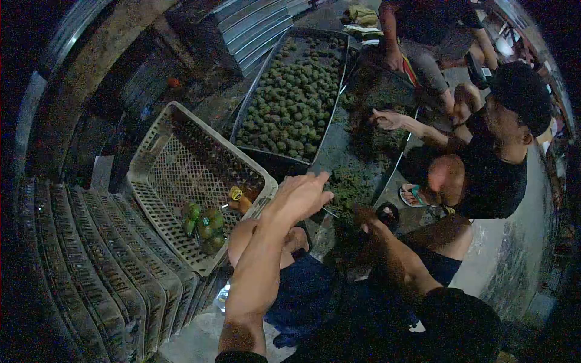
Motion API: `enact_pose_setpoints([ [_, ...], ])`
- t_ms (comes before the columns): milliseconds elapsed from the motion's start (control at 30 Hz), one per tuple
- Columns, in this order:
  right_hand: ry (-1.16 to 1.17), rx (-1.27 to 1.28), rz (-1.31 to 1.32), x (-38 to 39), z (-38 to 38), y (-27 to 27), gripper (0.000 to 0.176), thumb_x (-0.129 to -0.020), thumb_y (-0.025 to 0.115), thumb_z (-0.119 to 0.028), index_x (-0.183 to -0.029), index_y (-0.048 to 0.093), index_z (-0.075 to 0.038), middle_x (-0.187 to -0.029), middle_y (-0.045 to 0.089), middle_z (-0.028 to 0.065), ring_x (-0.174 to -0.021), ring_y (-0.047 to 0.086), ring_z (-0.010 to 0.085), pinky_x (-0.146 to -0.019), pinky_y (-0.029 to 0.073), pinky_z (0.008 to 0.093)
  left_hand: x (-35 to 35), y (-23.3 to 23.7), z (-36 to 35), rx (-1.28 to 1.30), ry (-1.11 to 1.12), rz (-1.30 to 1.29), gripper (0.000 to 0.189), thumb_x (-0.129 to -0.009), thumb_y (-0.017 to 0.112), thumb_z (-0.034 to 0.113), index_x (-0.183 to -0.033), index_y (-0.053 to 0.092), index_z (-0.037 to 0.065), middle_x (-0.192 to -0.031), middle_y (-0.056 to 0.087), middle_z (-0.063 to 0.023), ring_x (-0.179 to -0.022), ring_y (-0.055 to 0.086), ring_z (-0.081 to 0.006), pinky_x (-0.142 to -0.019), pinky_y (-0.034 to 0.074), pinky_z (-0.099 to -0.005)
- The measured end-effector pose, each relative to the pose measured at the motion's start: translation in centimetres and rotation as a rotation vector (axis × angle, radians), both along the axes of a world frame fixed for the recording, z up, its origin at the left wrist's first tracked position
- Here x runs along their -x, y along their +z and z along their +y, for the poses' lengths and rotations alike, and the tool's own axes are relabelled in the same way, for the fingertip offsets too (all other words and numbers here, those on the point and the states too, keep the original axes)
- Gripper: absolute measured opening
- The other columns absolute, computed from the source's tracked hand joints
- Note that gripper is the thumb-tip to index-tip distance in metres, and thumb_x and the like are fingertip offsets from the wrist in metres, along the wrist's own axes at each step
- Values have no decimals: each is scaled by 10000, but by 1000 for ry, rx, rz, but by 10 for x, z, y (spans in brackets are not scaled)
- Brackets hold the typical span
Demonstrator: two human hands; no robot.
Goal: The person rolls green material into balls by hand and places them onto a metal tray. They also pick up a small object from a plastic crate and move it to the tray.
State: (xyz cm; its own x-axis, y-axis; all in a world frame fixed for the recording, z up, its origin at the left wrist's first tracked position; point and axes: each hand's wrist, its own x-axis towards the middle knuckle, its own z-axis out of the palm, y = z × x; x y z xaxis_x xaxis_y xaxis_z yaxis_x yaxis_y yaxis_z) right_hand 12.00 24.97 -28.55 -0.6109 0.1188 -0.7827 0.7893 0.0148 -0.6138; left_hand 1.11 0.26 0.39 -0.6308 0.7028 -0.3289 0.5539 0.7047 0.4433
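Note:
My left hand [299, 196] reaches over the near end of a metal tray, back of the hand up. Its thumb and index finger are apart, and nothing shows between them. Beside it, dark green crumbly material [350, 184] lies spread on a dark sheet [330, 151]. My right hand [366, 219] is low at the near edge of that material, in shadow; its fingers are too dark to make out. Beyond my left hand, many rough green-brown balls [293, 100] fill the rectangular metal tray [241, 124].
Left of me, a plastic crate [181, 145] holds several green fruits [209, 227] and a brown item with a yellow label [237, 195]. It sits by stacked crates [91, 260]. A person [502, 151] crouches at right, one hand [390, 119] over the material; another person [423, 24] sits behind.

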Motion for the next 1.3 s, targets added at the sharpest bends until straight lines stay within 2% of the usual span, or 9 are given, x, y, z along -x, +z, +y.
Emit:
enact_pose_setpoints([
  [67, 217, -89, -47, 17, -5, 9, 374, -927, 508, -445, -874, 578, -81, -779, 605, 50, -590, 535, 165, -515, 429, 313, -1, 1, -2, -18, 10, 2, 472, -875, 573, 337, -1237, 503, 42, -1040, 609, -216, -978, 583, -391, -839, 472, -458],
  [167, -511, 709, 253, 76, -3, -2, 308, -946, 490, -388, -1027, 570, -102, -900, 638, 99, -650, 600, 203, -551, 467, 332, -4, 1, -10, -38, -4, 19, 475, -867, 584, 323, -1233, 504, 32, -1033, 610, -210, -948, 586, -393, -822, 472, -461],
  [267, -742, 649, 480, 127, 2, 65, 472, -893, 552, -448, -1172, 503, -70, -934, 621, 145, -775, 627, 266, -648, 526, 330, -9, 4, -21, -139, -9, 36, 493, -858, 593, 310, -1244, 495, 21, -1025, 609, -211, -932, 584, -395, -805, 474, -460],
  [433, 493, -920, 663, 140, 29, -107, 437, -874, 609, -313, -1182, 516, -18, -1049, 613, 202, -876, 627, 343, -701, 513, 438, 0, 14, -27, -135, -14, 40, 544, -837, 617, 287, -1288, 462, 25, -1086, 590, -208, -989, 567, -400, -870, 451, -454],
  [767, 841, -948, 417, 150, 13, -118, 291, -796, 610, -173, -1038, 573, -16, -872, 611, 211, -812, 620, 371, -634, 507, 465, 12, 10, -32, -64, 1, -26, 607, -813, 642, 292, -1340, 431, 76, -1131, 580, -144, -1052, 556, -335, -965, 403, -431],
  [900, 765, -546, 294, 169, 54, -104, 270, -836, 599, -228, -1014, 588, -26, -870, 614, 166, -789, 629, 325, -645, 511, 437, 12, 11, -28, -74, 12, -45, 579, -827, 631, 299, -1326, 444, 73, -1139, 579, -154, -1047, 560, -332, -953, 414, -422],
  [1000, 176, 222, 58, 139, 58, -34, 293, -848, 616, -273, -1008, 587, -29, -877, 630, 124, -802, 637, 281, -654, 511, 403, 13, 8, -24, 2, 0, -130, 560, -835, 624, 296, -1311, 451, 60, -1143, 574, -177, -1055, 554, -342, -940, 420, -424],
  [1200, 19, 131, -31, 77, 38, -43, 474, -798, 701, -277, -1168, 539, -29, -839, 639, 131, -736, 621, 284, -631, 503, 411, 8, 9, -12, -93, 15, -23, 503, -855, 603, 282, -1272, 473, 32, -1100, 595, -204, -1036, 554, -383, -879, 445, -442],
  [1300, 43, -555, 38, 51, 22, -77, 528, -775, 732, -262, -1206, 529, -36, -810, 628, 143, -724, 612, 292, -612, 500, 431, 6, 8, -8, -54, 38, -78, 487, -863, 595, 285, -1262, 483, 30, -1088, 601, -210, -1025, 560, -387, -877, 452, -436],
])
